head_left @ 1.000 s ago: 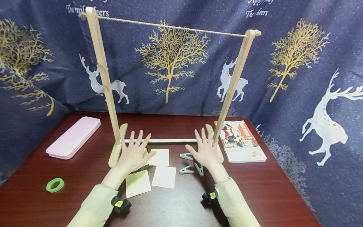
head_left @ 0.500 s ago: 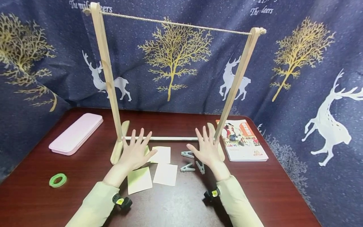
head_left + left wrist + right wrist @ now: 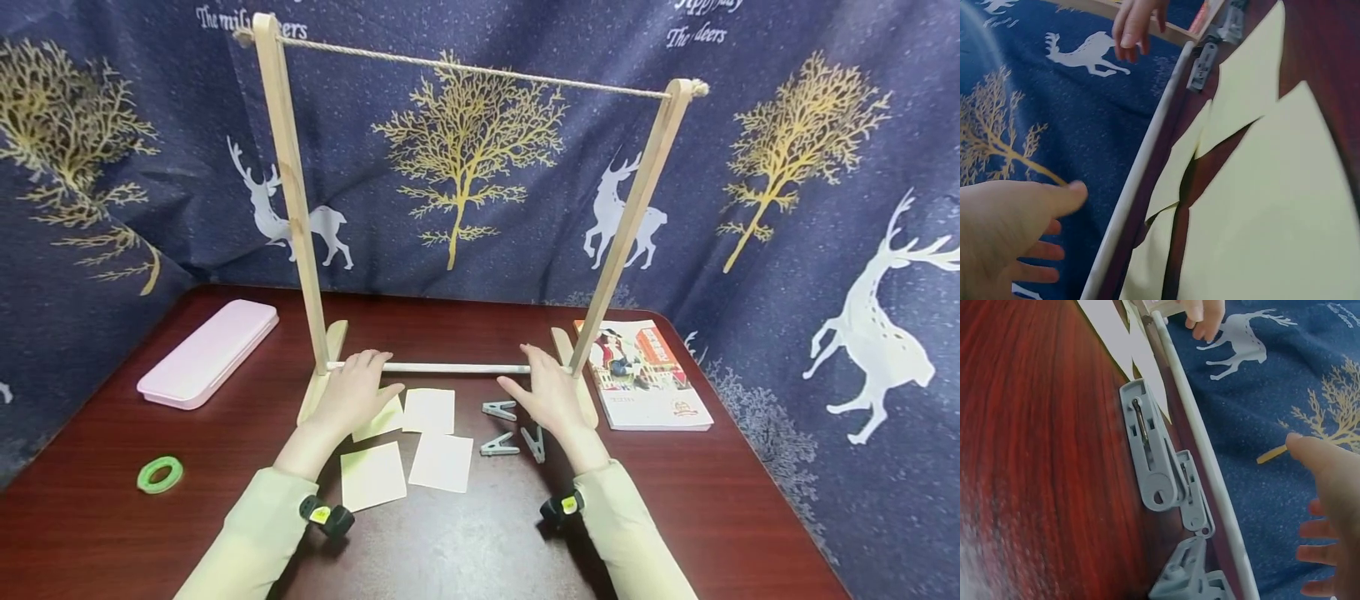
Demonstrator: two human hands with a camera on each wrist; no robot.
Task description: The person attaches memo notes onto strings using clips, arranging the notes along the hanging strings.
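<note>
the person had both hands out over the desk, backs up, left hand and right hand well apart, each near one foot of a wooden frame. neither was pinching anything, fingers were loosely bent, and each thumb stuck out toward the other hand. honestly couldn't tell if any fingertips touched the white rod along the bottom of the frame.

four pale yellow notes lay between the hands but way closer to the left one: the nearest was partly hidden below that hand, another sat just right of it, and two more lay nearer the person's edge of the desk. three grey clips were just inside the right hand, one by the thumb, the other two a bit closer to the person's edge.

a pink case lay toward the desk's far left corner, and a green ring nearer the person on that side. a book was by the right edge, just past the frame's right foot. rope ran across the top, deer-print cloth behind it all.
</note>
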